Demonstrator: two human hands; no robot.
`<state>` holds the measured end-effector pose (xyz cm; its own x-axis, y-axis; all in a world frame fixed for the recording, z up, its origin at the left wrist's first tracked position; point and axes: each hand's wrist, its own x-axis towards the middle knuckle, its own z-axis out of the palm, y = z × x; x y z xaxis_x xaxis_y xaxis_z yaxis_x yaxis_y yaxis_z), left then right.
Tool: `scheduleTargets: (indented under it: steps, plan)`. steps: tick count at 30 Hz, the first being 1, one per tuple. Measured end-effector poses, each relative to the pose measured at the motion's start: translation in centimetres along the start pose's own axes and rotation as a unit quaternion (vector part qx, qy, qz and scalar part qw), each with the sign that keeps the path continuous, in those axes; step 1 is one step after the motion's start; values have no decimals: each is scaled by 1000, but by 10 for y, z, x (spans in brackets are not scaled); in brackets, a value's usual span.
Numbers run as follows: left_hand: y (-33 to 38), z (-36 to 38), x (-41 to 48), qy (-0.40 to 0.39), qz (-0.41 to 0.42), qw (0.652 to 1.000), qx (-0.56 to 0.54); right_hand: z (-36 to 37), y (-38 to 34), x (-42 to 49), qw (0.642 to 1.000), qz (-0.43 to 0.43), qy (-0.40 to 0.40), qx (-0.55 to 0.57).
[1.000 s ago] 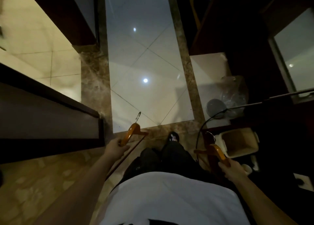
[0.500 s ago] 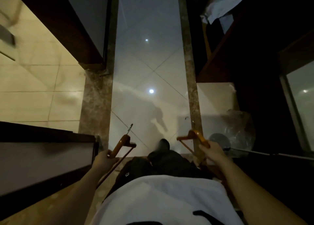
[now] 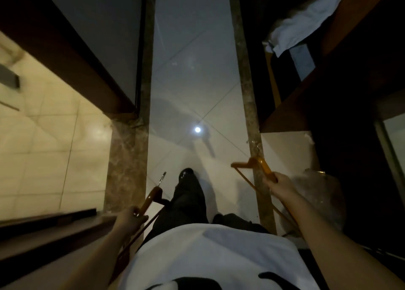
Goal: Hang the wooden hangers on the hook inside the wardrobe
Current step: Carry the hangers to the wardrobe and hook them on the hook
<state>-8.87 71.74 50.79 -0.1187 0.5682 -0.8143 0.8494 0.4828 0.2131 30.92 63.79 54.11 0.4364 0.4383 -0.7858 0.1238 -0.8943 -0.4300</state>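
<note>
Left hand (image 3: 129, 220): fingers (image 3: 142, 218) curled round glossy orange-brown left hanger (image 3: 151, 200), metal hook (image 3: 162, 178) ahead of them. Right hand (image 3: 279, 185): fingers grip matching right hanger (image 3: 260, 166), thin crossbar (image 3: 247, 180) trailing beneath.

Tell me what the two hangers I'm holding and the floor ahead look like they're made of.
The left hanger looks like varnished orange-brown wood with a smooth sheen; its hook glints like metal. The right hanger has the same glossy wood look. The floor is probably polished tile: it mirrors a light spot and shows thin joint lines.
</note>
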Motion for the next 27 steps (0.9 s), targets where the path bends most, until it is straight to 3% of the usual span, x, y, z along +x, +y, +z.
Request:
scheduleTargets:
  steps: [5,14,19,27]
  plan:
    - [98,-67,58,-20,84,995,50,10,-21,8,995,99,15,22]
    - [235,-138,122,-7,189,981,37,4,-80,58,987,157,22,18]
    - [252,-152,156,-20,144,989,34,-18,-165,124,996,91,0,8]
    - [274,-173,192,-6,-13,1000,-4,-89,-331,224,999,-40,9,35]
